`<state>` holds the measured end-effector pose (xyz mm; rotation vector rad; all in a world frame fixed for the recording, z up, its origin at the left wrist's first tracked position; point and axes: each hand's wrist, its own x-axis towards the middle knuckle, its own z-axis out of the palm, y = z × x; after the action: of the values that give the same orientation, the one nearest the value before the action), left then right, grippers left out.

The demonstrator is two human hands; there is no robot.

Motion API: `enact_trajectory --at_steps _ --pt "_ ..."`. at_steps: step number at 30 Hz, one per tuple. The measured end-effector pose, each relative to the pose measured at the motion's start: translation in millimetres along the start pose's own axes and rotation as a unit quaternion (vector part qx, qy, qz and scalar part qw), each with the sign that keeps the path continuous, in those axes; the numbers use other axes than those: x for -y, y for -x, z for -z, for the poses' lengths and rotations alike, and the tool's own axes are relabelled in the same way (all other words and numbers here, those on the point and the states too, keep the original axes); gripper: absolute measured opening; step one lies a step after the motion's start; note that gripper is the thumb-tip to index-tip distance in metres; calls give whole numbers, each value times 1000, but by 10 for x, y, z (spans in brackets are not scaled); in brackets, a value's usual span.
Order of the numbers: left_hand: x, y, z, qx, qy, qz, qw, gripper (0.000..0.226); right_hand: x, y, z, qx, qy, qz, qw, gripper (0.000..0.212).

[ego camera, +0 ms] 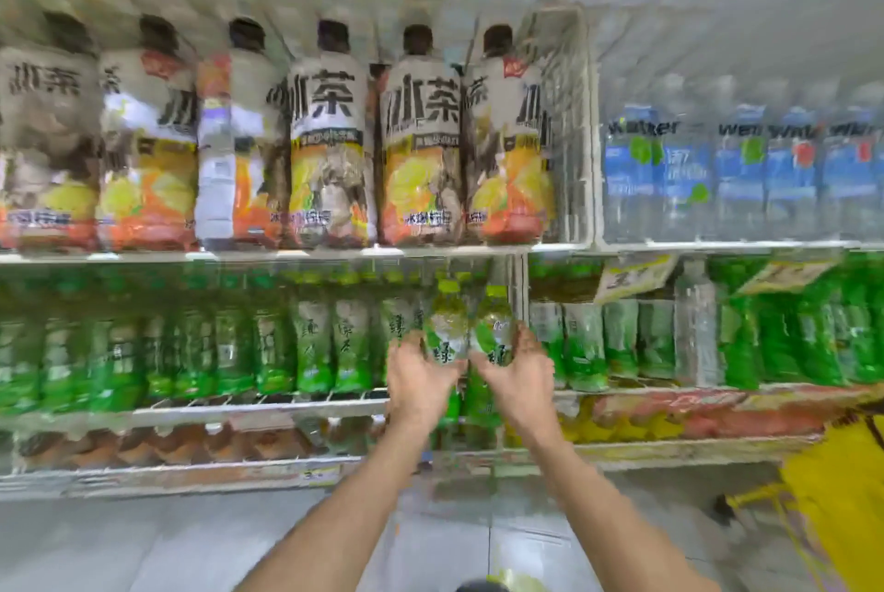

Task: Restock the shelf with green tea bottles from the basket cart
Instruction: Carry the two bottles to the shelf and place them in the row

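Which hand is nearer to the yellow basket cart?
Right. The right hand is up and left of the yellow basket cart; the left hand is farther left.

glossy plastic green tea bottles (449, 328); white-coated wire shelf (268, 406).

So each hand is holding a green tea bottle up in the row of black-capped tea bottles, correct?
Not quite. The left hand grips the left green tea bottle and the right hand grips the right green tea bottle, but they are one shelf below the black-capped tea bottles, in the green bottle row. The head view shows it.
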<state>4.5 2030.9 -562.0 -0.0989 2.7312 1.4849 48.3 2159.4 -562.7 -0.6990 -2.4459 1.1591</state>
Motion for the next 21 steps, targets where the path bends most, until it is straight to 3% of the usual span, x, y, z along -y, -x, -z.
enact_trajectory --at_steps 3,6,8,12,18,21 --pt "98 -455 -264 -14 -5 -20 1000 36 -152 -419 -282 -28 -31 15 999 49" --pt "233 -832 -521 -30 -22 -6 999 58 -329 -761 -588 -62 -46 85 993 42" --pt "411 -961 -707 -61 -23 -41 997 59 -532 -898 -863 -55 -43 100 993 47" --pt "675 -1052 -985 -100 -131 -77 983 59 -900 -999 -1191 -70 -68 106 990 43" --pt "595 -1079 -1024 -75 -242 -83 964 60 -964 -1102 -1131 -27 -9 83 996 54" --pt "639 -1092 -1070 -56 -205 -70 975 54 -967 -1102 -1147 -25 9 75 997 57"
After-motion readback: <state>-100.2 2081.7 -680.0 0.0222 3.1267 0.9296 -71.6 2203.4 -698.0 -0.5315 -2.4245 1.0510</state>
